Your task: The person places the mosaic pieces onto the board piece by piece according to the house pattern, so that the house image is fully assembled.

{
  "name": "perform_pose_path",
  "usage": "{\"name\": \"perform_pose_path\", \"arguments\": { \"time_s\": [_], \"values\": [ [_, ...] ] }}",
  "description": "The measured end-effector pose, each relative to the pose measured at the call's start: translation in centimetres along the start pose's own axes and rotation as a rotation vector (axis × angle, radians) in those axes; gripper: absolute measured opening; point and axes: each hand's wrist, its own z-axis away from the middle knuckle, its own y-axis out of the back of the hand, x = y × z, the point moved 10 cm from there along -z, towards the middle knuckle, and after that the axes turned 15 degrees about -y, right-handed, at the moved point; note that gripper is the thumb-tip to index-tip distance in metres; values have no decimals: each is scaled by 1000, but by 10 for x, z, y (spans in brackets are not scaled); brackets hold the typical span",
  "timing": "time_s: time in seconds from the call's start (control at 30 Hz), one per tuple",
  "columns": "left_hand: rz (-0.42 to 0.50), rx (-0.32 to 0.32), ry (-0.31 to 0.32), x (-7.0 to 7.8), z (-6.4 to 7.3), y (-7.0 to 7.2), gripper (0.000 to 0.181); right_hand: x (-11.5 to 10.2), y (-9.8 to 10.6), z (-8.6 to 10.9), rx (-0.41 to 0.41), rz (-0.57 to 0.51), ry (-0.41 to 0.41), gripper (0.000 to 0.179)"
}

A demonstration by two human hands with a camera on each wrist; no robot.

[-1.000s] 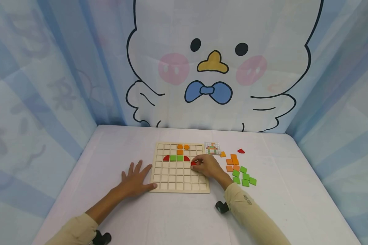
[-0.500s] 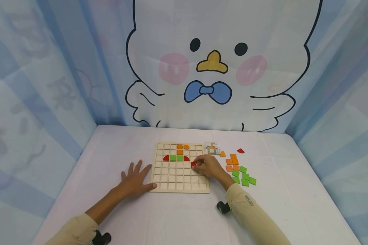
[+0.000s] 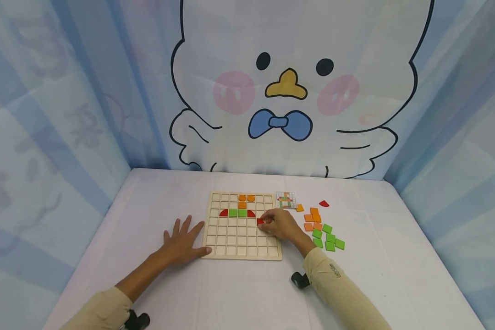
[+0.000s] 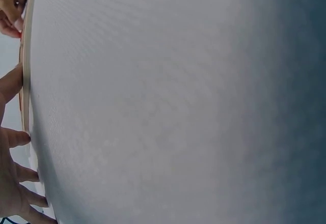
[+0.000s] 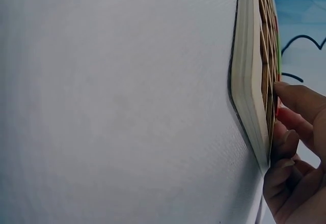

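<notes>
A wooden grid board lies mid-table, bearing orange, green and red pieces near its top. My left hand is spread on the table at the board's left side, thumb on the lower left corner and index fingertip at the edge. Over the board's right part, my right hand pinches a red tile between thumb and fingers, low at the grid. Part of that tile is hidden by the fingertips. In the right wrist view the fingers reach over the board's rim, with a red edge showing at the tips.
A small pattern card lies at the board's upper right corner. Beyond it are loose orange tiles, several green tiles and a red curved piece. A printed curtain stands behind the table.
My right hand has shifted very slightly, staying at the same spot on the board with the red tile. The left hand has kept still.
</notes>
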Motion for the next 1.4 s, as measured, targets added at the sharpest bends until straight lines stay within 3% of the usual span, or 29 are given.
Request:
{"name": "perform_pose_path", "arguments": {
  "time_s": [0.33, 0.57, 0.67, 1.03, 1.4],
  "values": [
    [-4, 5, 0, 0, 1, 0, 89, 3, 1, 2, -12, -20, 5, 22],
    [-2, 4, 0, 0, 1, 0, 89, 10, 17, 14, -8, -42, 69, 26],
    [-6, 5, -3, 1, 0, 0, 89, 23, 29, 17, 9, -51, 76, 29],
    [-9, 3, -8, -1, -1, 0, 90, 83, 77, 22, 76, -50, -44, 36],
    [-30, -5, -6, -5, -2, -3, 90, 120, 87, 24, 85, 28, -112, 37]
  ]
}}
